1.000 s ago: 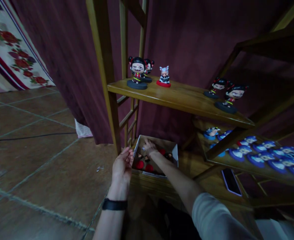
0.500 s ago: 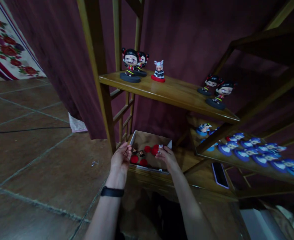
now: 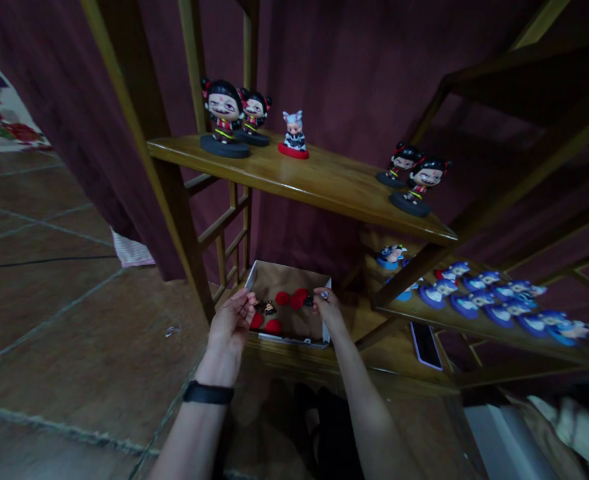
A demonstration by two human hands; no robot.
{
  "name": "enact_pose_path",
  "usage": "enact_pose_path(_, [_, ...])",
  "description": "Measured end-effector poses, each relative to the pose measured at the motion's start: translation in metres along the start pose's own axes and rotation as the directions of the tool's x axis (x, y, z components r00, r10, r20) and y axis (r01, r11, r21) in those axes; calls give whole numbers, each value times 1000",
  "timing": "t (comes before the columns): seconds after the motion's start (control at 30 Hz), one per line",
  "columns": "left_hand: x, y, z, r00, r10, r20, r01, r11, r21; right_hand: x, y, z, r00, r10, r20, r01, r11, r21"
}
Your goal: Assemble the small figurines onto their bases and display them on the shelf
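Inside a shallow cardboard box (image 3: 294, 272) on the low shelf lie several round red bases (image 3: 273, 327) and small dark figure pieces (image 3: 269, 307). My right hand (image 3: 330, 310) is closed on a small figurine (image 3: 323, 295) above the box's right side. The figurine has a pale head and a dark lower part; my fingers cover much of it. At the box's left edge, my left hand (image 3: 231, 319) has its fingers curled together. Whatever those fingers hold, if anything, is hidden.
Above the box, a wooden shelf (image 3: 324, 185) bears black-haired figurines (image 3: 223, 113) and a white-haired figurine (image 3: 294, 135) on a red base. Blue-haired figurines (image 3: 479, 300) stand on a shelf at right. A phone (image 3: 427, 345) lies below them. A wooden post (image 3: 149, 160) rises at left.
The whole view has shifted, moving the shelves left in the picture. My right hand has turned the figurine, so its dark lower part now shows. My left hand keeps its place at the box.
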State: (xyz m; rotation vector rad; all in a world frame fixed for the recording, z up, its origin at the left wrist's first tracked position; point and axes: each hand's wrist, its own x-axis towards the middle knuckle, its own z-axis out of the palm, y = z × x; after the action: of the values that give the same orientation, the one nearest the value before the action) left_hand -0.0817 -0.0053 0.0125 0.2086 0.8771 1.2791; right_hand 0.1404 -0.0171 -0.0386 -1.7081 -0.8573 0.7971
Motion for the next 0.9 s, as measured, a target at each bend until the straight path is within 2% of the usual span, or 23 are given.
enact_pose_path(0.07, [1,-1,2,1000,-4,8,4,1000,-13,4,6,8,997,-73,-10,68,962,-264])
enact_pose_path(0.17, [3,0,4,1000,-19,8,19,1000,-11,8,10,23,984,-170,52,169,806,-567])
enact_pose_path(0.23, [4,1,3,1000,-25,17,25,1000,-3,7,10,34,974,-172,148,227,714,-663])
enact_pose_path(0.3, [4,4,2,999,-22,37,22,1000,2,3,11,41,944,-160,288,318,671,-670])
enact_pose_path(0.37, [3,7,0,999,-13,47,13,1000,1,-3,14,43,899,-151,410,389,705,-593])
enact_pose_path(0.43, [2,11,-1,999,-2,49,3,1000,-5,-9,20,38,880,-136,455,368,801,-472])
enact_pose_path(0.53, [-1,14,-1,999,7,42,-6,1000,-12,-11,27,21,928,-101,358,222,923,-314])
enact_pose_path(0.6, [-1,14,-2,999,9,33,-8,1000,-15,-7,28,7,970,-103,222,159,954,-254])
enact_pose_path(0.7, [0,12,-2,1000,2,21,-2,1000,-23,3,24,-6,991,-110,76,125,967,-222])
enact_pose_path(0.9, [2,13,0,999,-33,12,34,999,-39,10,26,0,984,-144,107,171,935,-311])
